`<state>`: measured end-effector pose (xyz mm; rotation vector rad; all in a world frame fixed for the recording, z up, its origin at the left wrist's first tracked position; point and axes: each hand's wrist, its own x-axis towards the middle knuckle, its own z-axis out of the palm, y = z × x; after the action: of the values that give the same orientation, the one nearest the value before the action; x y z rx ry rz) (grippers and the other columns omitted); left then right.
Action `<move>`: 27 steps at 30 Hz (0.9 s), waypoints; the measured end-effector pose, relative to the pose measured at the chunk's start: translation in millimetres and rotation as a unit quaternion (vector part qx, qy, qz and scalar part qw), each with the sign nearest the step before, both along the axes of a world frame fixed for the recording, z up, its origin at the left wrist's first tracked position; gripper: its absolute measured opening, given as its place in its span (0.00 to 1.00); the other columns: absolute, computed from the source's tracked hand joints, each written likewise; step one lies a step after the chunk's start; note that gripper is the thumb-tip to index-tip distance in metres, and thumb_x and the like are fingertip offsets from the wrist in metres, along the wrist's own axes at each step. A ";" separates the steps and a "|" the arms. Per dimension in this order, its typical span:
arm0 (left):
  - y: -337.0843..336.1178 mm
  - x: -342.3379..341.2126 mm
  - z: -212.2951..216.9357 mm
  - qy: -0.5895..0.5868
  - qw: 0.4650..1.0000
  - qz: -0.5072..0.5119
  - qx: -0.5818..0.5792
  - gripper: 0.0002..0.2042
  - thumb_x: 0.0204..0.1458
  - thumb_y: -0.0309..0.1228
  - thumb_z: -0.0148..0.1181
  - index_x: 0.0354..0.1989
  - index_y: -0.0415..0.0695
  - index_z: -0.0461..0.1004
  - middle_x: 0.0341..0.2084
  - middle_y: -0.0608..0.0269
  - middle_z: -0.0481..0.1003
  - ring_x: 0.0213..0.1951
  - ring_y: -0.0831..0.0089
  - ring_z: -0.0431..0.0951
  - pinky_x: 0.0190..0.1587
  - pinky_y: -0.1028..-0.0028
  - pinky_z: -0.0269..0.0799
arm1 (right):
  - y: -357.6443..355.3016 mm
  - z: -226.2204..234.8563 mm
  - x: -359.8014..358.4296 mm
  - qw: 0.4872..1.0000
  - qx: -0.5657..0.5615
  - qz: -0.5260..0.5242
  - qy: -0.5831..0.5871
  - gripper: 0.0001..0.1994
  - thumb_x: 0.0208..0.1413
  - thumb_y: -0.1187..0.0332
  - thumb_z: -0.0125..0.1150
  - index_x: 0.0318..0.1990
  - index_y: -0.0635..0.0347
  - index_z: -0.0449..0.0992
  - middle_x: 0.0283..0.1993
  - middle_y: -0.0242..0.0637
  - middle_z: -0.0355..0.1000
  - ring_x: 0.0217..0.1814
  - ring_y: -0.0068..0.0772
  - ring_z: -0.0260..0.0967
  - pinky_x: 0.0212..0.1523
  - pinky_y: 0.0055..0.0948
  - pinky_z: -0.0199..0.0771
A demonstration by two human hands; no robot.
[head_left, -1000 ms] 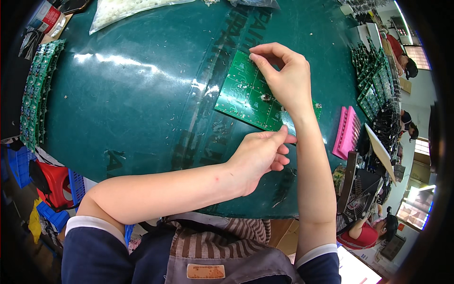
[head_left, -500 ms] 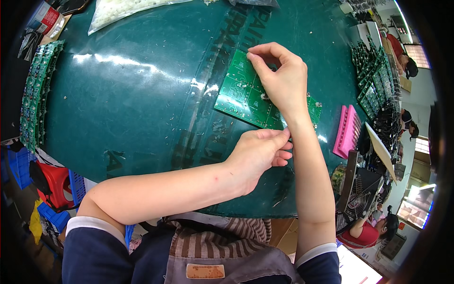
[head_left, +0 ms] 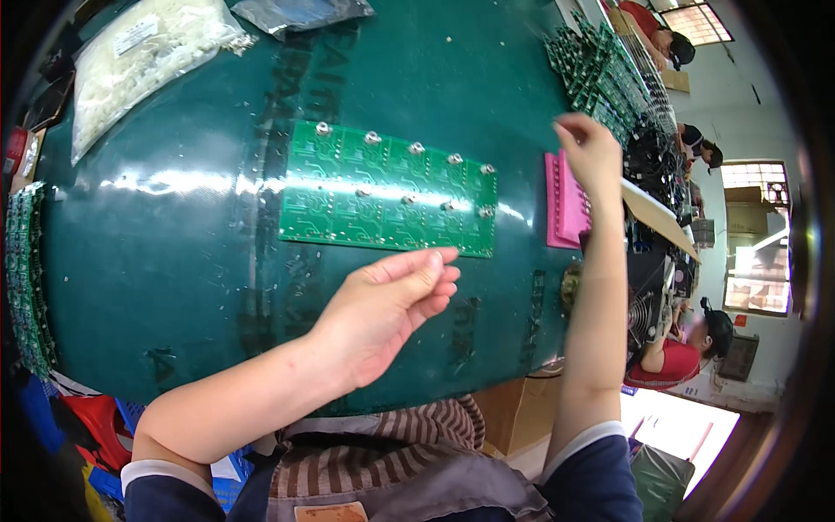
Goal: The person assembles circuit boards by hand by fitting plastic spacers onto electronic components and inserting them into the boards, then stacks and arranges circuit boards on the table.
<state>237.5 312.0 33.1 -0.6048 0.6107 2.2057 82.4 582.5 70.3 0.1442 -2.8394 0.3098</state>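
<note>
While the green circuit panel (head_left: 389,190) lies flat mid-bench with its metal studs up, the left hand (head_left: 383,309) hovers loosely cupped and empty at its near edge, and the right hand (head_left: 590,150) reaches over the pink tray (head_left: 564,202) at the right edge, fingertips pinched, contents unclear.

Clear plastic bag (head_left: 139,65) of small white parts, lying at the far left corner of the green desk (head_left: 174,278), with a small white label (head_left: 136,35) stuck near its top. Grey foil pouch (head_left: 300,12), flat, just right of the bag at the desk's far edge, partly cut off by the frame.
</note>
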 end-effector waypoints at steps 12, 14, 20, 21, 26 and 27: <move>-2.4 -3.6 -5.9 0.032 0.998 -0.009 0.060 0.16 0.54 0.33 0.56 0.47 0.38 0.68 0.39 0.63 0.71 0.39 0.81 0.71 0.46 0.82 0.70 | 72.8 -24.1 6.3 0.994 0.019 -0.111 -0.009 0.06 0.46 0.71 0.60 0.27 0.65 0.76 0.20 0.42 0.72 0.23 0.34 0.72 0.28 0.31 0.69; -2.8 -5.8 -5.0 0.030 0.998 -0.007 0.061 0.16 0.54 0.33 0.56 0.47 0.38 0.68 0.39 0.63 0.71 0.38 0.81 0.72 0.46 0.82 0.70 | 66.6 -19.1 8.6 0.991 0.034 -0.125 0.006 0.05 0.49 0.72 0.58 0.30 0.66 0.75 0.23 0.43 0.73 0.25 0.33 0.72 0.29 0.30 0.69; -4.5 -8.9 -6.0 0.046 0.996 0.020 0.068 0.15 0.54 0.31 0.55 0.48 0.38 0.68 0.38 0.65 0.71 0.39 0.81 0.72 0.47 0.82 0.69 | -31.1 -6.5 54.0 0.955 -0.292 0.041 -0.042 0.05 0.55 0.72 0.55 0.33 0.65 0.73 0.30 0.29 0.72 0.31 0.17 0.66 0.32 0.18 0.65; -6.4 -8.8 -7.2 0.049 0.996 0.039 0.071 0.14 0.54 0.30 0.55 0.48 0.38 0.68 0.38 0.65 0.71 0.40 0.81 0.72 0.47 0.82 0.69 | -68.6 -1.1 73.5 0.930 -0.349 0.083 -0.078 0.04 0.55 0.73 0.55 0.33 0.65 0.73 0.31 0.32 0.72 0.33 0.18 0.66 0.35 0.17 0.65; -3.6 -8.2 -10.5 0.044 0.991 0.060 0.109 0.12 0.55 0.30 0.54 0.46 0.39 0.69 0.38 0.67 0.71 0.41 0.81 0.72 0.49 0.82 0.69 | -131.9 -1.2 130.0 0.817 -0.539 0.132 -0.155 0.05 0.51 0.84 0.54 0.36 0.70 0.71 0.36 0.41 0.72 0.39 0.26 0.71 0.42 0.21 0.71; -2.9 -8.6 -10.8 0.038 0.990 0.069 0.116 0.12 0.55 0.30 0.54 0.46 0.40 0.69 0.39 0.67 0.71 0.41 0.81 0.72 0.49 0.82 0.69 | -133.5 -2.9 131.8 0.817 -0.542 0.137 -0.142 0.05 0.51 0.84 0.54 0.36 0.70 0.71 0.36 0.41 0.72 0.39 0.26 0.71 0.42 0.22 0.72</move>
<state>229.0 309.1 22.3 -0.4549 0.3522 2.3958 214.2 449.0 67.4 0.2650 -2.4014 2.0485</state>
